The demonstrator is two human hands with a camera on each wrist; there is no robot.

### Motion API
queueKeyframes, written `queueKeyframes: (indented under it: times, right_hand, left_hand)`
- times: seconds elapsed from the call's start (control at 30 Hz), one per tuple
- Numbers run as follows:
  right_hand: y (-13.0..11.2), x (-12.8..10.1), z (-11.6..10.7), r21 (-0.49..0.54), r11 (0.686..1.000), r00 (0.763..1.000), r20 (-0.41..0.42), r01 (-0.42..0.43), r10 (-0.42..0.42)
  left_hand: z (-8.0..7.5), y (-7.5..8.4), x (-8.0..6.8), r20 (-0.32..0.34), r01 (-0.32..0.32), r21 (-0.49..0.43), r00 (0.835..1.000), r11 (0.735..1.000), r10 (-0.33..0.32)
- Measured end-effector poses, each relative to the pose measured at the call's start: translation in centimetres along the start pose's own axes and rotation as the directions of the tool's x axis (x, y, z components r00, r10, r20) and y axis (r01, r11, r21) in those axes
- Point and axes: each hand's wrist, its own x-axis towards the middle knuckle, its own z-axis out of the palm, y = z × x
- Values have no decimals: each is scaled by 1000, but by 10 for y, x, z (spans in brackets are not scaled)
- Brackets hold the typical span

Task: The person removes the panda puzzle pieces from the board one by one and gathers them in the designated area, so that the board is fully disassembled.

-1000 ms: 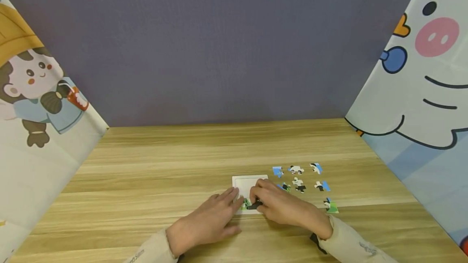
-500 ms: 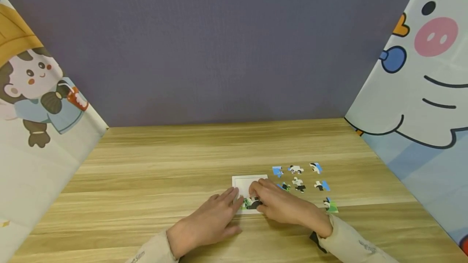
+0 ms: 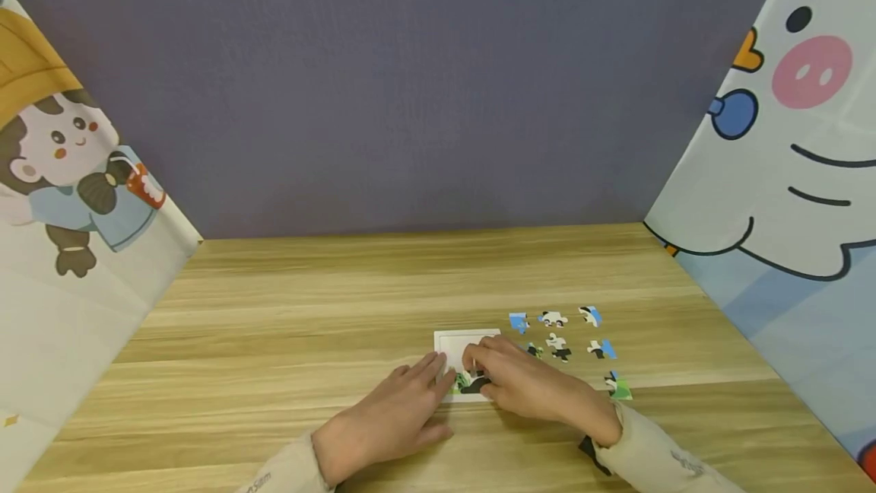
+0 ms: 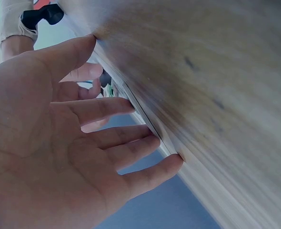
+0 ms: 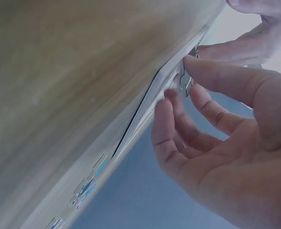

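While flat on the tray (image 3: pixel 452 341), left hand (image 3: pixel 383 421) (fingers straight); right hand (image 3: pixel 523 386) pinching a piece (image 3: pixel 472 383).

Small grey lettering runs along each sleeve cuff, on the left sleeve (image 3: pixel 263 480) and the right sleeve (image 3: pixel 687 466), but it is too small and blurred to read. No other text, label or number is legible.
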Motion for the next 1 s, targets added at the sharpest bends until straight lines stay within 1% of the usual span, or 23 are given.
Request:
queueKeyframes:
  times: [0.17,0.27,0.4,0.53,0.67,0.83,1.0]
  right_hand:
    - [2,1,-1,118,993,1000,3,27,-28]
    - [3,-2,-2,146,988,999,-12,39,-38]
    - [4,-5,-4,145,988,998,-42,51,-46]
    - [5,-10,-7,150,987,998,-50,57,-50]
    - [8,-17,-10,137,989,997,-69,55,-46]
    - [11,-28,-15,110,993,995,-99,41,-30]
    - [16,-39,-20,96,995,994,-102,35,-25]
  left_hand:
    - [0,1,0,-1,5,-3,1000,1000,-5]
    - [0,1,0,6,12,3,1000,1000,-12]
    - [0,2,-1,7,21,5,1000,1000,-21]
    - [-1,3,-2,3,28,-3,1000,1000,-28]
    - [0,4,-2,15,33,-14,999,999,-32]
    - [1,3,-2,8,24,-13,1000,1000,-24]
    - [1,2,-2,-5,13,-7,1000,1000,-13]
